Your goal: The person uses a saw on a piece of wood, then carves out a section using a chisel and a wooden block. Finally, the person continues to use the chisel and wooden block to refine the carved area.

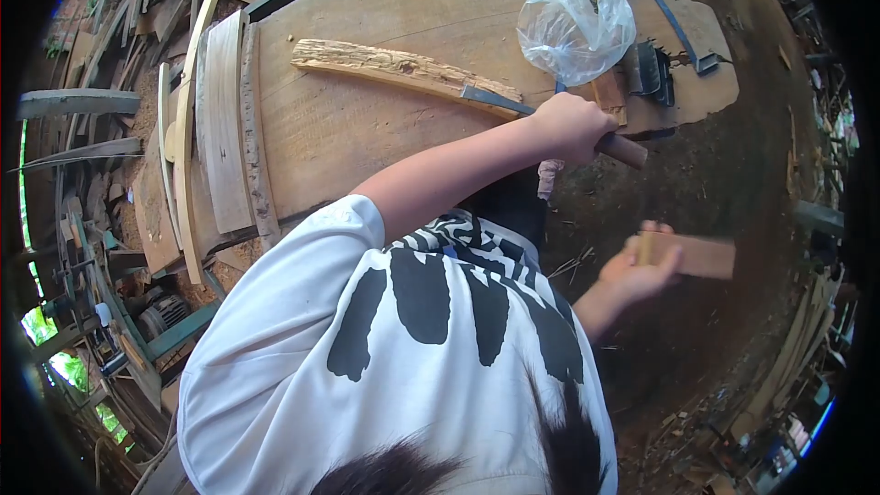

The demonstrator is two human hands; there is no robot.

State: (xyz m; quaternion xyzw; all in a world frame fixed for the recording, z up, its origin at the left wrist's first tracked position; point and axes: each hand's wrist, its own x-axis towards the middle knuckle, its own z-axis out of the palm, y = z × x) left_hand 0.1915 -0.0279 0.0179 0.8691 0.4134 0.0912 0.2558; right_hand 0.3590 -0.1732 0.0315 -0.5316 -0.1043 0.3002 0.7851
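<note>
My left hand (pixel 573 126) is closed around a chisel, whose wooden handle (pixel 623 151) sticks out behind my fist. The chisel's metal blade (pixel 493 99) reaches leftward and lies against the edge of a curved piece of wood (pixel 367 59) with a rough, pitted top face. Off to the right, clear of the bench, my right hand (pixel 637 266) is wrapped round a wooden block (pixel 697 256), slightly blurred. The block is apart from the chisel handle.
The wood rests on a broad wooden bench top (pixel 385 137). A clear plastic bag (pixel 577 29), a dark bracket-like part (pixel 651 73) and a blue-grey metal bar (pixel 665 11) lie at its right. Planks (pixel 225 124) and curved strips (pixel 188 119) line its left; scrap wood is piled beyond.
</note>
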